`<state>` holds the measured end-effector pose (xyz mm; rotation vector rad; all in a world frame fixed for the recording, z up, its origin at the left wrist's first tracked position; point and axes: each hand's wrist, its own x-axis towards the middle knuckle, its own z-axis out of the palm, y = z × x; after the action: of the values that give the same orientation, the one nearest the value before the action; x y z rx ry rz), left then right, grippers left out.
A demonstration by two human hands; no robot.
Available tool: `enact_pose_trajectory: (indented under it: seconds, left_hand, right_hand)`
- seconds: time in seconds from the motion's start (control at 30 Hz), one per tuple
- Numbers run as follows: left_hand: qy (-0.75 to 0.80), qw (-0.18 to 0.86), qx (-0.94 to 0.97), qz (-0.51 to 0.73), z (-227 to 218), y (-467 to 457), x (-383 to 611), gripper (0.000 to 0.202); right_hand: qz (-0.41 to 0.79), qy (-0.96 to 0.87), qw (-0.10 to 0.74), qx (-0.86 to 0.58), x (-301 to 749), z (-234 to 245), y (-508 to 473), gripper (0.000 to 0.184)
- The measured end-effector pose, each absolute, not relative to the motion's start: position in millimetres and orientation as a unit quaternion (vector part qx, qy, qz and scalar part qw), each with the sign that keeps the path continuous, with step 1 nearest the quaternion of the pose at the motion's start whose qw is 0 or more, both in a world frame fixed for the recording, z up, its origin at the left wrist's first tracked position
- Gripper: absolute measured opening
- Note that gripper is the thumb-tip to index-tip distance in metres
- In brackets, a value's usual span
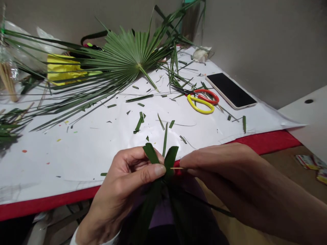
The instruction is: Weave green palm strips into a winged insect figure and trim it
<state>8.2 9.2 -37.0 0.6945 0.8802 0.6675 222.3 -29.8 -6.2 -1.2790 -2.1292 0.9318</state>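
My left hand pinches folded green palm-leaf strips between thumb and fingers, just in front of the table's near edge. Two folded loops and a thin strip stick up from the pinch, and long leaf ends hang down toward my lap. My right hand is closed on a thin wooden stick, whose tip touches the folded leaf beside my left thumb.
A white sheet covers the red-edged table. On it lie a big fan palm leaf, leaf scraps, red-and-yellow scissors and a phone. A yellow bag and wooden sticks are at the back left.
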Motion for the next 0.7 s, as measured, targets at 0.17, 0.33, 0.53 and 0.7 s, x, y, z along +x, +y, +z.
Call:
enact_pose_trajectory:
  seconds: [0.17,0.33,0.53,0.7]
  left_hand:
    - [0.389,0.805,0.323,0.311,-38.2,10.2,6.4,0.013]
    - [0.394,0.812,0.314,0.294,-34.7,11.2,5.0,0.012]
    - [0.399,0.813,0.307,0.292,-31.8,8.6,4.7,0.013]
    - [0.408,0.805,0.303,0.304,-30.4,7.7,6.2,0.014]
  right_hand:
    - [0.367,-0.766,0.252,-0.464,225.5,-7.5,-33.7,0.018]
    - [0.366,-0.76,0.249,-0.475,224.9,-8.4,-32.6,0.019]
    - [0.362,-0.764,0.268,-0.461,223.6,-8.8,-29.3,0.033]
    - [0.323,-0.796,0.262,-0.439,221.1,-7.8,-27.2,0.039]
